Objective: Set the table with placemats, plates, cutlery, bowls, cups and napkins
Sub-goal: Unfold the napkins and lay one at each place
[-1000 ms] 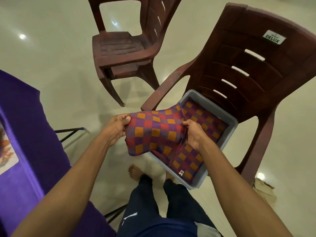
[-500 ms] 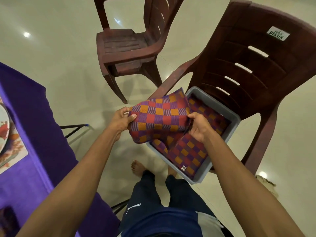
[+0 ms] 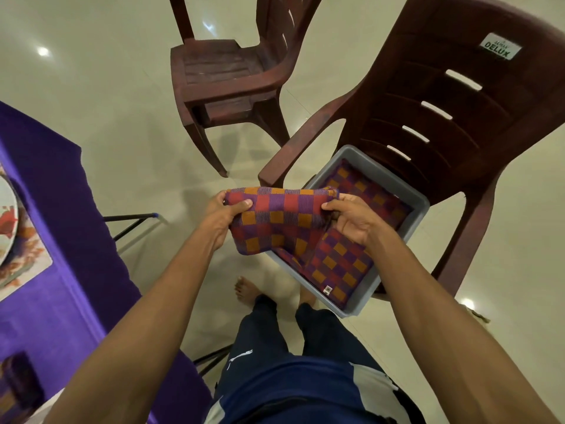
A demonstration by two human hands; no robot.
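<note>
A checked napkin (image 3: 276, 221) in red, purple and orange hangs between my hands, above the near left corner of a grey tub (image 3: 419, 206). My left hand (image 3: 224, 217) pinches its left edge and my right hand (image 3: 351, 217) pinches its right edge. More of the same checked cloth (image 3: 345, 258) lies flat inside the tub, which rests on the seat of a dark red plastic chair (image 3: 452, 111). At the left stands the table with a purple cloth (image 3: 61, 240), bearing a printed placemat (image 3: 27, 255) and the rim of a plate (image 3: 7, 215).
A second dark red chair (image 3: 226, 75) stands further back on the pale tiled floor. Black table legs (image 3: 131, 223) show under the purple cloth. My bare feet and dark trousers are below the tub.
Both hands have lifted the napkin up out of the tub and turned it flatter and wider between them. The view has shifted slightly, showing more of the table.
</note>
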